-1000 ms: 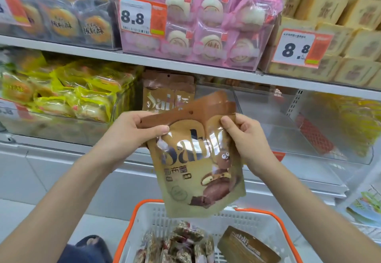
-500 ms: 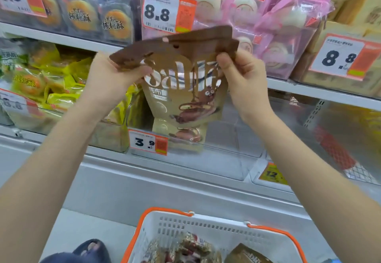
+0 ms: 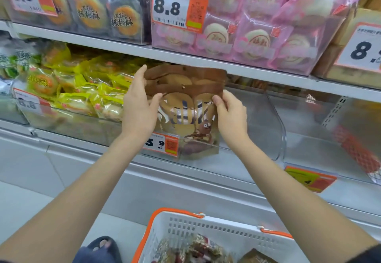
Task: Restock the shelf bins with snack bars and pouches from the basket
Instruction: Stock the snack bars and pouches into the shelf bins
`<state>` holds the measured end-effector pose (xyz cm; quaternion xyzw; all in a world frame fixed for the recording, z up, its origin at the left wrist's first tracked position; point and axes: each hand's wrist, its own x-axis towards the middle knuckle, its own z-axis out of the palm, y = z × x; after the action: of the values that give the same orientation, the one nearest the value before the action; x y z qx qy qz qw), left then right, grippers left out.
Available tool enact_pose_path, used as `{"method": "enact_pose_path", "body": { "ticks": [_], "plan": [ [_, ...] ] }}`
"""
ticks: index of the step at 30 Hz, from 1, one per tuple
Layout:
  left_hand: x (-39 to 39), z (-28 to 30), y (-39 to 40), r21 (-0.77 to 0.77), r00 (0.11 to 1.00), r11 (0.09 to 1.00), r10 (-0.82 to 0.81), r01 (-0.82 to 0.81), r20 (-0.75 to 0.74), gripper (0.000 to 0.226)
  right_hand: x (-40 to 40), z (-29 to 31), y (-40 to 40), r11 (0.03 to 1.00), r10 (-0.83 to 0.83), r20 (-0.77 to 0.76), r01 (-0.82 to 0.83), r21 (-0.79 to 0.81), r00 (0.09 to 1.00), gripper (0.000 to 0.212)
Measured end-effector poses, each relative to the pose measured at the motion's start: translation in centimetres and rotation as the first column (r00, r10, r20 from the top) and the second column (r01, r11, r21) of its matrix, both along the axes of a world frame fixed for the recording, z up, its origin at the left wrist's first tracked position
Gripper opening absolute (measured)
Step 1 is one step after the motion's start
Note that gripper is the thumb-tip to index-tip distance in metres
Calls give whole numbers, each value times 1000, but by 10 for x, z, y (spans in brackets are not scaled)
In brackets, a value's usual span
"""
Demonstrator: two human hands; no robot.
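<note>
A brown and gold snack pouch (image 3: 185, 116) stands upright inside the clear shelf bin (image 3: 274, 126), in front of another brown pouch (image 3: 181, 77) behind it. My left hand (image 3: 139, 110) grips the front pouch's upper left edge with thumb and fingers. My right hand (image 3: 232, 113) pinches its upper right edge. The pouch's lower part shows through the bin's front wall. Below, the white basket with orange rim (image 3: 206, 227) holds several wrapped snack bars (image 3: 191, 250) and a brown pouch (image 3: 255, 257).
Yellow-wrapped pastries (image 3: 82, 89) fill the bin to the left. Pink bun packs (image 3: 253, 26) and cake packs (image 3: 107, 13) sit on the shelf above. A clear bin (image 3: 329, 131) stands to the right. A slippered foot (image 3: 101, 248) is left of the basket.
Both hands carried the pouch up from above the basket, then forward and down into the clear bin, where it now stands behind the front wall.
</note>
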<state>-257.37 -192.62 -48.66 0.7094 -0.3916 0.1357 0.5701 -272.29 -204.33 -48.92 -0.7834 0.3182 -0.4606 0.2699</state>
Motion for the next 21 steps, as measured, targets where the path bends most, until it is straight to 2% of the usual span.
{"method": "enact_pose_path", "body": {
  "ticks": [3,6,8,10,12,16,17,18,20,21],
  "plan": [
    [1,1,-1,-14,999,999,-32,32,-13,72,6,-2,-3,994,-101,-77,104,36,992,28],
    [3,-11,-7,255,996,964,-82,69,41,79,13,-9,-16,972,-35,-290,101,214,956,27],
    [-2,-22,-7,348,988,933,-129,92,85,81,16,-13,-19,946,51,-328,59,318,943,29],
    [-9,-26,-4,320,985,942,-138,98,104,84,16,-15,-16,923,77,-319,54,382,945,43],
    [-12,-27,1,261,987,962,-110,77,115,84,14,-21,-19,873,118,-240,15,488,963,62],
    [-14,-34,6,250,971,967,-95,39,218,84,4,-20,-23,695,213,-28,-131,707,977,108],
    [-14,-37,7,272,967,961,-108,42,233,85,3,-19,-27,638,199,49,-168,751,979,106],
    [-14,-39,7,296,964,954,-118,43,240,86,3,-18,-31,573,163,140,-209,793,977,93],
    [-14,-42,8,327,961,944,-125,38,247,86,6,-13,-38,445,46,277,-268,855,960,54],
    [-15,-43,9,328,962,944,-126,40,244,84,7,-12,-41,409,19,286,-268,872,958,40]
  ]
}}
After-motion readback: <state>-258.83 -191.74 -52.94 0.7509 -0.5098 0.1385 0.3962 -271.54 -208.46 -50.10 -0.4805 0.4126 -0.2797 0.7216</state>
